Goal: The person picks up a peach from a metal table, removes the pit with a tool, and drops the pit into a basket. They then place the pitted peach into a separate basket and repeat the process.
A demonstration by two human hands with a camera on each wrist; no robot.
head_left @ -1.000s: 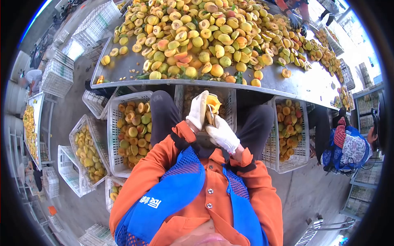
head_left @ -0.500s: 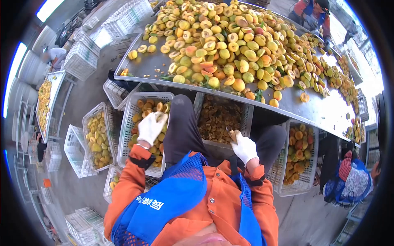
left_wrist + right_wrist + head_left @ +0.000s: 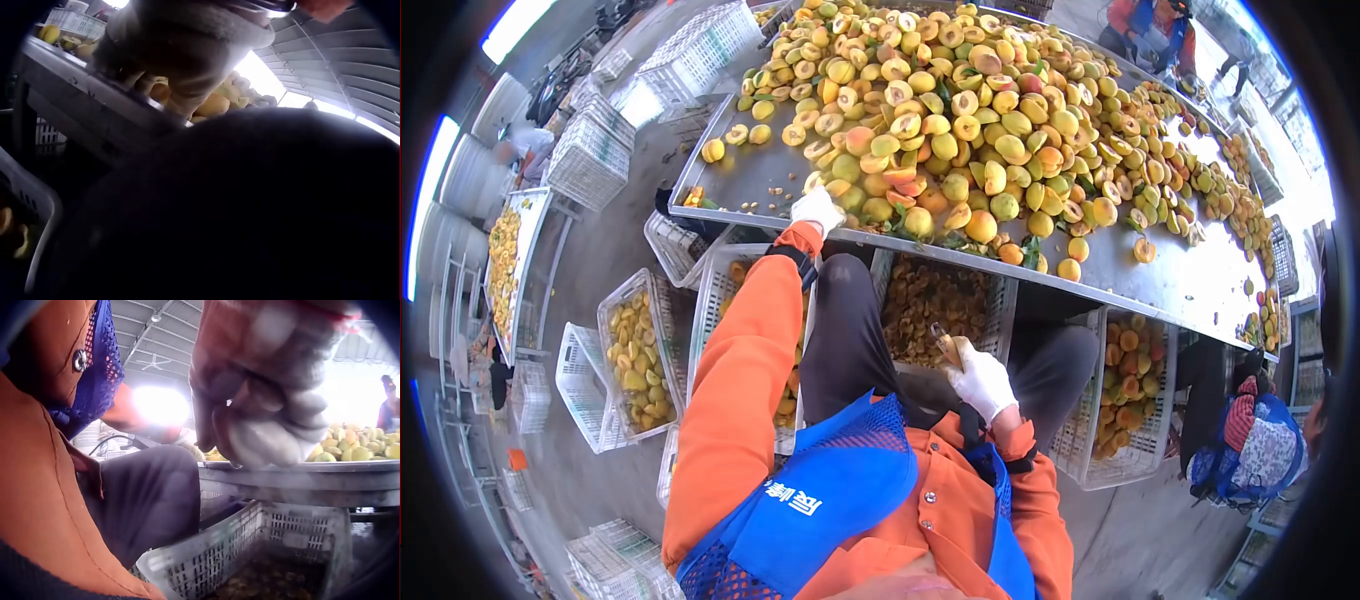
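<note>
At the near edge of the metal table (image 3: 730, 185), my gloved left hand (image 3: 818, 210) reaches to the halved yellow-orange fruit (image 3: 905, 126). In the left wrist view the left hand's (image 3: 181, 53) fingers point down among fruit (image 3: 212, 106), not visibly closed round any piece. My gloved right hand (image 3: 983, 380) grips a small tool with a brown handle (image 3: 948, 347) above a crate (image 3: 878, 270) of brown pits or scraps (image 3: 930, 305). The right wrist view has the right hand (image 3: 262, 406) with curled fingers, the tool mostly hidden.
A white crate of fruit (image 3: 700, 350) stands by the left knee, partly under my sleeve; another fruit crate (image 3: 1165, 400) is right of the right knee. More crates (image 3: 585, 385) stand farther left. Another person (image 3: 1145, 30) is across the table; a blue patterned bag (image 3: 1265, 445) lies right.
My left hand has gone from the fruit beside the right hand to the left crate, then up to the table pile. My right hand has moved away with the tool, then slightly back leftward.
</note>
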